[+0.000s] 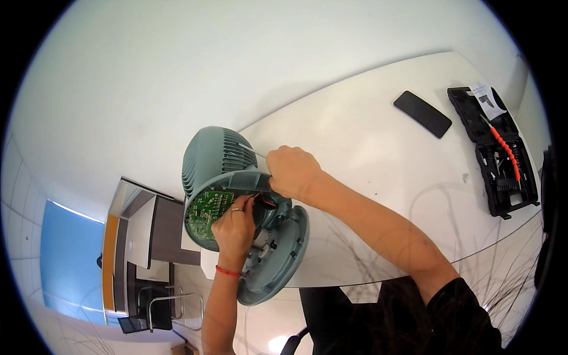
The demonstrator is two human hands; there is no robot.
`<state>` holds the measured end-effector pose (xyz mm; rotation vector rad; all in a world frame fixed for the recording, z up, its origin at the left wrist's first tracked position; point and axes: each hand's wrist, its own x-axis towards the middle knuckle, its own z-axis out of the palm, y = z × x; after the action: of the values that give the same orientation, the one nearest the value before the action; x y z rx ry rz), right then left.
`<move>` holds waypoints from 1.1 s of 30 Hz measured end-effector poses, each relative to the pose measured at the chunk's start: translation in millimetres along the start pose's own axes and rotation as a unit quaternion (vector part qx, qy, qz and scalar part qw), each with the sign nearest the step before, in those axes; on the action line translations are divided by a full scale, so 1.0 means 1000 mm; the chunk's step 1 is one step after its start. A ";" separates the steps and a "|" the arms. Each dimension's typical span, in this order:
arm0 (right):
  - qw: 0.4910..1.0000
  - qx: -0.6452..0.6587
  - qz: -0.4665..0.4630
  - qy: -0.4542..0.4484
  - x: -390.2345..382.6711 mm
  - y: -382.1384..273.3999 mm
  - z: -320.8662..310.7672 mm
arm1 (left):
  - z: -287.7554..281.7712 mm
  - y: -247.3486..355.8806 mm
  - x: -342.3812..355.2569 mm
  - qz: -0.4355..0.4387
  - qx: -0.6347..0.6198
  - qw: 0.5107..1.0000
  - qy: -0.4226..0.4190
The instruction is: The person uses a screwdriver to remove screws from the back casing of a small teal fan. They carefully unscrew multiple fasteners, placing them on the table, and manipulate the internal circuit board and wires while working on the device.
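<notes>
A grey-green appliance with a slatted rounded housing point(207, 155) lies on its side at the table's left end, its round base opened. Inside the base sits a green circuit board point(208, 212). My left hand point(234, 229), with a ring and a red wrist cord, reaches into the base beside the board. Its thumb and finger are pinched together near dark parts; what they hold is too small to tell. Curled into a fist, my right hand point(293, 171) rests against the base's upper rim, and what its fingers close on is hidden. The round base cover point(283, 266) hangs tilted below.
A black phone point(422, 113) lies on the white table point(355, 124). Toward the right edge is an open black tool case point(494, 160) with bits, a paper leaflet and an orange-handled tool point(504, 148). A chair point(155, 305) and a desk stand on the floor at left.
</notes>
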<state>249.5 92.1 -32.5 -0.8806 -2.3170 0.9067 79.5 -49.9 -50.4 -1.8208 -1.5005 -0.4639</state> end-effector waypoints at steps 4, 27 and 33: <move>1.000 0.002 0.000 0.013 0.000 0.003 0.000 | 0.001 0.003 0.005 0.005 0.003 1.000 -0.001; 1.000 -0.015 -0.007 -0.017 0.003 0.004 -0.003 | 0.005 0.003 0.000 -0.026 -0.023 0.999 0.026; 0.998 -0.054 -0.022 -0.004 0.014 0.028 0.023 | -0.006 0.013 -0.002 -0.111 -0.026 0.988 -0.104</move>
<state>236.3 108.7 -64.5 -0.8673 -2.4019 0.7751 92.5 -56.0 -51.7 -1.7937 -1.8616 -0.4326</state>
